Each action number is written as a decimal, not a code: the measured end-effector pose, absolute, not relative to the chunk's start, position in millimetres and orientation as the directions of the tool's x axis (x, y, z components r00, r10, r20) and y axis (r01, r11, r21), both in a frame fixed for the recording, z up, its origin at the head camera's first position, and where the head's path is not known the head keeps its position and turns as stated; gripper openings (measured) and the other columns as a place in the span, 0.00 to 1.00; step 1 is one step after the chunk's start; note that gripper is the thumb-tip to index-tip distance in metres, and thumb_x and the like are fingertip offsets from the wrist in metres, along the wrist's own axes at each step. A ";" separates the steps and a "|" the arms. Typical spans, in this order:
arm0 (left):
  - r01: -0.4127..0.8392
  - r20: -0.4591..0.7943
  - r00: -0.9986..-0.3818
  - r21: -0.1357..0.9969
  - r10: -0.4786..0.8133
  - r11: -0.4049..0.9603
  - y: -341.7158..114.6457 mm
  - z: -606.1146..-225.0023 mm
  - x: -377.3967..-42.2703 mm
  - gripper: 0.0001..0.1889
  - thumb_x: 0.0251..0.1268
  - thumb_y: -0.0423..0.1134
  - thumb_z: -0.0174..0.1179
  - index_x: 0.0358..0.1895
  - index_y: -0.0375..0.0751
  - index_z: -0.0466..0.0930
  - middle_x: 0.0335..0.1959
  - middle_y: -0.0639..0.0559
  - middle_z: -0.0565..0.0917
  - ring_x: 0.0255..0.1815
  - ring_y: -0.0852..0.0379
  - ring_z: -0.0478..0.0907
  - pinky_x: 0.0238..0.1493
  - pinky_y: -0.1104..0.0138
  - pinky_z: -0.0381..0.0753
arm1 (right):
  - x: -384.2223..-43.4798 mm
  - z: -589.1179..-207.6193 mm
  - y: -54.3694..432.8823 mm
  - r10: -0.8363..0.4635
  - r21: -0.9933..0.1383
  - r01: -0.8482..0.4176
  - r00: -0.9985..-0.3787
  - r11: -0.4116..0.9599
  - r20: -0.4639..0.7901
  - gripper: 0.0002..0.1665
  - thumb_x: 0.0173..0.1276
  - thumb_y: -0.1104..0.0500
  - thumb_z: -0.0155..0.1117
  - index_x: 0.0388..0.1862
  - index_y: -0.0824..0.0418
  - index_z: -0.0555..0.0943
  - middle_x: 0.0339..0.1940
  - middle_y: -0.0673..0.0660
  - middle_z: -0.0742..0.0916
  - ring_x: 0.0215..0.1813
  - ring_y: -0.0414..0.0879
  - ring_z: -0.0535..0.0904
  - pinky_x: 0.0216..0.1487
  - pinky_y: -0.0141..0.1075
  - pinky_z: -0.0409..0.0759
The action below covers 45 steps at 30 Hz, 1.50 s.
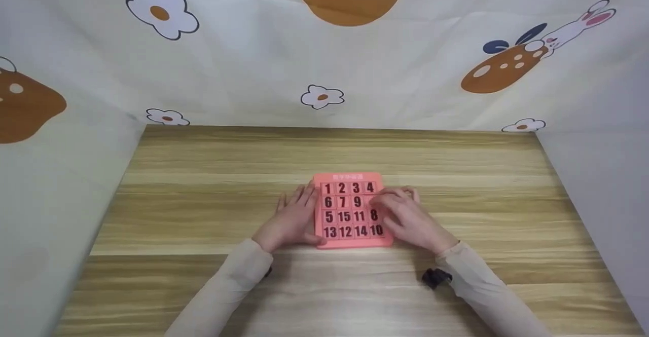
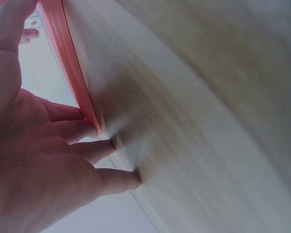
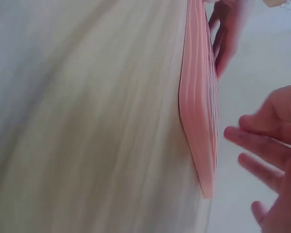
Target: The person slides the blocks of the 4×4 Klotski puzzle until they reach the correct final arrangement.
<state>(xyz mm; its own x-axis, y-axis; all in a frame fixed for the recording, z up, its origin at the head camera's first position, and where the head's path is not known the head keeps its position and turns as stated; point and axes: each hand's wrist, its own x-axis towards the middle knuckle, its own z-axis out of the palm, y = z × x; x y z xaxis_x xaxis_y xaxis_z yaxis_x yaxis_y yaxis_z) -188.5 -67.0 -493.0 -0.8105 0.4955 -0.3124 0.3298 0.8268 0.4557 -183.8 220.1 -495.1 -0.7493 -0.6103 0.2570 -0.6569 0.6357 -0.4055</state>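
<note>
A pink sliding number puzzle (image 1: 349,243) lies flat on the wooden table, black numerals on its tiles. The top row reads 1, 2, 3, 4. Along the puzzle's left side, my left hand (image 1: 294,220) rests with fingers spread and fairly straight, the thumb at the near left corner. In the left wrist view, fingertips (image 2: 128,180) touch the tabletop beside the pink frame (image 2: 70,60). My right hand (image 1: 413,218) hovers over the right column, fingers loosely bent, covering part of the second row's end. The right wrist view shows its fingertips (image 3: 233,133) apart from the puzzle's edge (image 3: 196,97).
The wood-grain table (image 1: 223,164) extends around the puzzle. A pale cloth (image 1: 243,63) printed with flowers and carrots stands behind it, with pale walls at both sides. A black strap piece (image 1: 437,278) hangs at the right sleeve (image 1: 481,276).
</note>
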 end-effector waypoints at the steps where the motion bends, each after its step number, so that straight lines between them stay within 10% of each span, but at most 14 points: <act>1: 0.330 -0.312 -0.811 0.454 0.495 0.827 -67.0 -492.8 -188.4 0.63 0.46 0.62 0.71 0.77 0.33 0.40 0.78 0.42 0.36 0.76 0.39 0.35 0.69 0.38 0.32 | -183.7 -494.8 222.3 -0.603 -0.398 -0.661 -0.748 0.636 0.279 0.18 0.57 0.69 0.62 0.48 0.60 0.82 0.49 0.55 0.84 0.58 0.53 0.73 0.61 0.54 0.57; 7: 0.336 -0.304 -0.813 0.451 0.497 0.827 -67.1 -492.0 -188.4 0.64 0.45 0.62 0.71 0.77 0.33 0.40 0.78 0.41 0.36 0.76 0.39 0.35 0.68 0.37 0.33 | -178.4 -493.9 234.2 -0.646 -0.419 -0.684 -0.720 0.597 0.253 0.16 0.56 0.71 0.60 0.42 0.58 0.84 0.49 0.57 0.85 0.58 0.55 0.74 0.61 0.58 0.57; 19: 0.337 -0.286 -0.818 0.466 0.500 0.818 -67.0 -491.2 -188.2 0.63 0.46 0.59 0.72 0.76 0.32 0.41 0.78 0.40 0.38 0.76 0.39 0.36 0.69 0.38 0.32 | -171.4 -495.5 234.9 -0.637 -0.326 -0.640 -0.760 0.696 0.133 0.28 0.69 0.66 0.55 0.69 0.61 0.69 0.69 0.63 0.72 0.72 0.61 0.61 0.66 0.62 0.55; 25: 0.339 -0.276 -0.818 0.477 0.505 0.811 -67.2 -492.9 -188.4 0.63 0.46 0.58 0.73 0.76 0.31 0.41 0.78 0.40 0.38 0.76 0.38 0.37 0.69 0.38 0.32 | -169.5 -495.9 230.4 -0.719 -0.389 -0.698 -0.685 0.601 0.119 0.34 0.66 0.69 0.55 0.71 0.56 0.67 0.72 0.57 0.70 0.74 0.59 0.57 0.68 0.62 0.52; 35: 0.337 -0.288 -0.813 0.475 0.505 0.813 -68.2 -493.5 -188.6 0.64 0.46 0.60 0.72 0.77 0.33 0.39 0.78 0.41 0.37 0.76 0.40 0.34 0.70 0.40 0.31 | -165.9 -489.9 229.9 -0.653 -0.233 -0.691 -0.723 0.685 0.224 0.16 0.67 0.65 0.59 0.52 0.58 0.81 0.57 0.57 0.83 0.67 0.58 0.69 0.64 0.62 0.59; 45: 0.340 -0.292 -0.813 0.463 0.504 0.818 -68.2 -496.6 -189.1 0.63 0.46 0.58 0.72 0.77 0.33 0.40 0.78 0.41 0.36 0.76 0.39 0.35 0.69 0.39 0.31 | -177.0 -497.4 211.8 -0.707 -0.358 -0.687 -0.701 0.633 0.095 0.33 0.66 0.66 0.57 0.71 0.61 0.66 0.72 0.61 0.69 0.74 0.55 0.57 0.69 0.60 0.54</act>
<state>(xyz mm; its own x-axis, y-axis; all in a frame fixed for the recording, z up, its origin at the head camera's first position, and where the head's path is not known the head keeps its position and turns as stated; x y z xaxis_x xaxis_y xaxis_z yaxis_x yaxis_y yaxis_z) -189.1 -68.2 -496.6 -0.8129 0.5038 -0.2923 0.3404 0.8181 0.4634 -177.0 211.8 -497.4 -0.7006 -0.7072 0.0948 -0.6869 0.6325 -0.3580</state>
